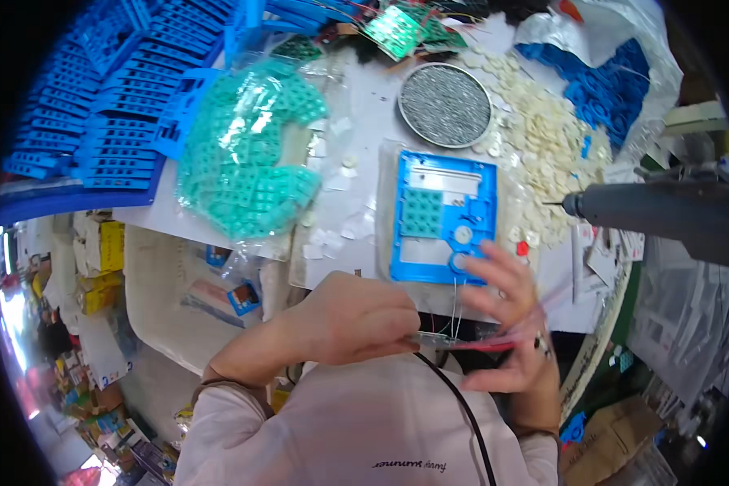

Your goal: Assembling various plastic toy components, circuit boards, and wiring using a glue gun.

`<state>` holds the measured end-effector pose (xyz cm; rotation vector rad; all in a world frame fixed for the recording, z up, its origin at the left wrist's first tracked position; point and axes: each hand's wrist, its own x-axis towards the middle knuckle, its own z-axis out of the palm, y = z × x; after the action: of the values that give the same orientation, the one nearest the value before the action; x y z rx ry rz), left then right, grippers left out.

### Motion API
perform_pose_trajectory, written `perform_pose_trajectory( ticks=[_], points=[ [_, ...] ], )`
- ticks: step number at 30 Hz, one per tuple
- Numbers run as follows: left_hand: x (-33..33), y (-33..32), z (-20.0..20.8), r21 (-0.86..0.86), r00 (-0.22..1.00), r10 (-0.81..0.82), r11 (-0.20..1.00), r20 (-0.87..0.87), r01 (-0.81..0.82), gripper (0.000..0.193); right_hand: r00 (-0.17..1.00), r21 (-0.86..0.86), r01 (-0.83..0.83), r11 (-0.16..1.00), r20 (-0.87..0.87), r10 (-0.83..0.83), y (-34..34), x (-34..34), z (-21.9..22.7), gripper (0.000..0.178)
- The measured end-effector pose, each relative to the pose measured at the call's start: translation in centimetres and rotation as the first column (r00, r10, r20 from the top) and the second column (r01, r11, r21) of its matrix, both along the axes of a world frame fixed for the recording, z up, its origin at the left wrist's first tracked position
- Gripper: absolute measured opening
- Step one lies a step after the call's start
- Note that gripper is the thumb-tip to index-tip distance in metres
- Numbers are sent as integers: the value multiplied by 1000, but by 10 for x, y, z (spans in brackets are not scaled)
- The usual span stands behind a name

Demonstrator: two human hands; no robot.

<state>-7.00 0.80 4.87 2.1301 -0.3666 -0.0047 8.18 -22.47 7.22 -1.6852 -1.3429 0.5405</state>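
Note:
My left hand [356, 317] is closed at the table's near edge, its fingers round the end of a thin piece with wires; the piece's kind is mostly hidden. Red wires [490, 345] run from there to my right hand [506, 312], which is blurred, fingers spread and thumb apart, with the wires crossing its palm. Just beyond my hands lies a blue plastic housing [488, 194], open side up. Inside it sit a green button pad [422, 212] and a white round part [462, 235]. Thin pale wires [455, 312] hang from its near edge toward my hands.
A bag of green button pads [243, 154] and stacked blue housings [121, 105] lie left. Beyond the housing stand a round dish of small screws [445, 105] and green circuit boards [397, 32]. Loose white parts [543, 138] spread rightward. A grey power screwdriver [656, 211] juts in from the right.

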Motion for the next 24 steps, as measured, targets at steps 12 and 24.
perform_pose_trajectory(
  ticks=[12, 24],
  points=[
    [-4, -5, -20, 23, 866, 70, 995, 496, -93, 16, 968, -3, -41, 999, 248, 40, -19, -12, -19, 35],
    [-3, -11, -12, -653, 764, -128, 620, -632, -436, 67, 633, -173, -97, 980, -771, -74, 22, 11, -21, 47]
  ],
)
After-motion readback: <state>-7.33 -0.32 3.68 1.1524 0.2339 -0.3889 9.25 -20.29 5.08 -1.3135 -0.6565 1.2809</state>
